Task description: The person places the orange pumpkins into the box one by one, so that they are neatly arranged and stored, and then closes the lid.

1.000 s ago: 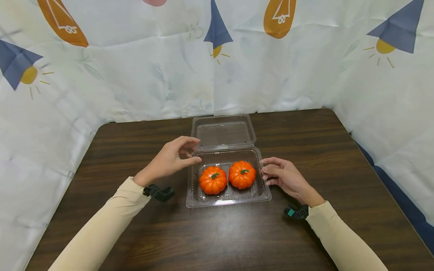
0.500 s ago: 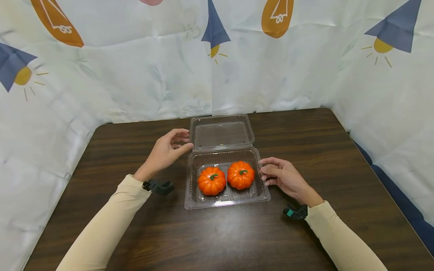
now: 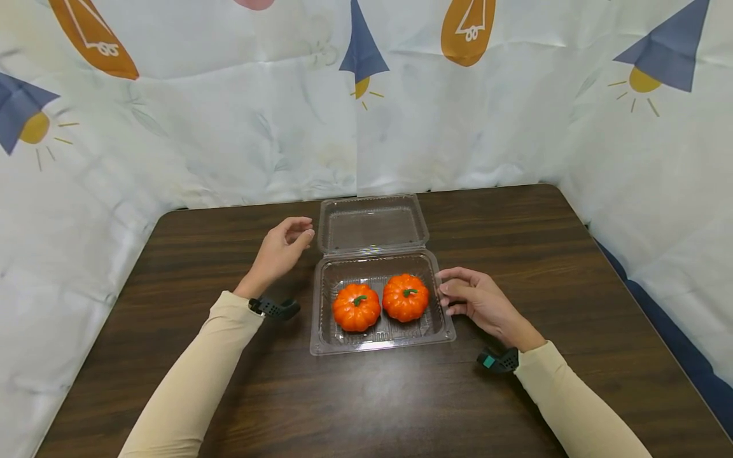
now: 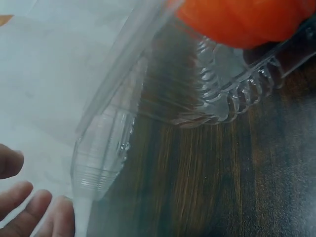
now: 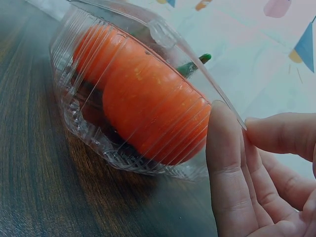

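Observation:
A clear plastic clamshell box [image 3: 383,347] lies opened out, its lid [image 3: 373,224] folded back toward the curtain. Two small orange pumpkins with green stems sit side by side in the base: a left pumpkin [image 3: 356,308] and a right pumpkin [image 3: 405,298]. My right hand [image 3: 483,302] pinches the box's right rim between thumb and fingers, as the right wrist view shows up close. Just left of the lid is my left hand [image 3: 279,251], fingers loosely bent and holding nothing. In the left wrist view its fingertips [image 4: 61,212] are close beside the lid; contact is unclear.
The dark wood-grain table [image 3: 366,407] carries the box near its middle. Behind and at both sides hangs a white printed curtain [image 3: 229,140]. Dark blue fabric [image 3: 676,331] shows beyond the table's right edge.
My left hand has moved from above the box's left side outward to the left and back, beside the lid. My right hand keeps its pinch on the rim; the box has not visibly moved.

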### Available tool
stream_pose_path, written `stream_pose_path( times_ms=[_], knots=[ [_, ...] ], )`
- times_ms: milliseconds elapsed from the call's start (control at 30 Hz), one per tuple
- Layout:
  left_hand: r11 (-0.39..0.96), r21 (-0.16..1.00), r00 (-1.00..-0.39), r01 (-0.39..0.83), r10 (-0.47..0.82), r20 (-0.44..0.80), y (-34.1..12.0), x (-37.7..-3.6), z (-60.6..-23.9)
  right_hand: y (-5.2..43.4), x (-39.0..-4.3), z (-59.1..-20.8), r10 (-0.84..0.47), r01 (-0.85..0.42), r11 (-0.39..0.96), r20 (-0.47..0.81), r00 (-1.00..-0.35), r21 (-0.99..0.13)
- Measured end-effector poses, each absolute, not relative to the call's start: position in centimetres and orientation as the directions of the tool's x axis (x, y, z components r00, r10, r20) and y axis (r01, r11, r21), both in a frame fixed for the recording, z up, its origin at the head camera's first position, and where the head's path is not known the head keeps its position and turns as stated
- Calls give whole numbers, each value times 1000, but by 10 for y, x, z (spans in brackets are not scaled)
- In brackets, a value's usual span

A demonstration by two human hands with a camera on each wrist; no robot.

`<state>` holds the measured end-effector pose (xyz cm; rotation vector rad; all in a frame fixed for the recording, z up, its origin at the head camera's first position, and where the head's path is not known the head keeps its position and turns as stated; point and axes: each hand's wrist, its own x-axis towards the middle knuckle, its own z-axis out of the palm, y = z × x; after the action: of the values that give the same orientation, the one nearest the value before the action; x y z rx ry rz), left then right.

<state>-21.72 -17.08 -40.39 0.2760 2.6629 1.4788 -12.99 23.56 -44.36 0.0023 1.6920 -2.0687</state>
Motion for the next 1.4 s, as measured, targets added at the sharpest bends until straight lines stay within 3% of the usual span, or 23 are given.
stream_pose_path(
  times_ms=[400, 867, 1400],
  knots=[
    [429, 903, -965, 17, 244, -98, -168, -229, -421, 236, -130, -444, -360, 347, -143, -277, -891, -927],
    [230, 967, -935, -108, 306, -178, -169, -246, -433, 236, -130, -445, -359, 347, -140, -279, -891, -927],
    [160, 970, -904, -180, 363, -228, -169, -257, -444, 236, -131, -445, -365, 351, -162, -275, -889, -922]
  ],
)
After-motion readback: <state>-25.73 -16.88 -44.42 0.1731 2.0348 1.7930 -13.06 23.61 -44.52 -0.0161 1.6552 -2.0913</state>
